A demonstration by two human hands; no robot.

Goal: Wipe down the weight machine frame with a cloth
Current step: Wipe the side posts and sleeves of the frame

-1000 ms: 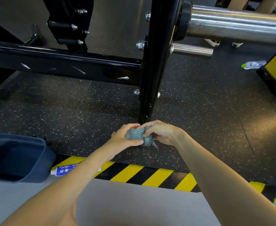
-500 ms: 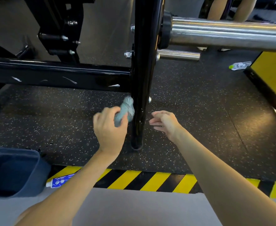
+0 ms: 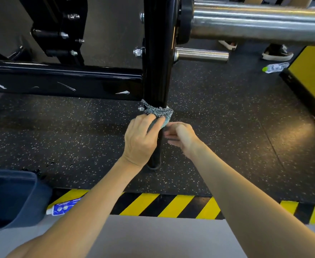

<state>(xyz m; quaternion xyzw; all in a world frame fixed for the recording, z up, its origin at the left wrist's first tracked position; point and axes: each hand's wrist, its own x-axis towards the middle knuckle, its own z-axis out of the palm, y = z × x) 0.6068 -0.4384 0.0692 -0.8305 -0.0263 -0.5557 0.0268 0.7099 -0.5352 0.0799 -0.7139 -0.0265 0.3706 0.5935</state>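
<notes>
The cloth, previously bunched beside the upright post, is now looped round it just above the gripping left hand; the right hand, slack and empty, is held beside the grip. Post wiping is judged resumed.

Down at the near left, a small tube lies at the end of the yellow-and-black hazard stripe. It has a blue label with white print, and the letters are too blurred to make out. Far right, a plastic bottle lies on the speckled mat, its pale label too small to read. The striped band runs along the mat's near edge as a warning marking. No word or number reads clearly.
</notes>
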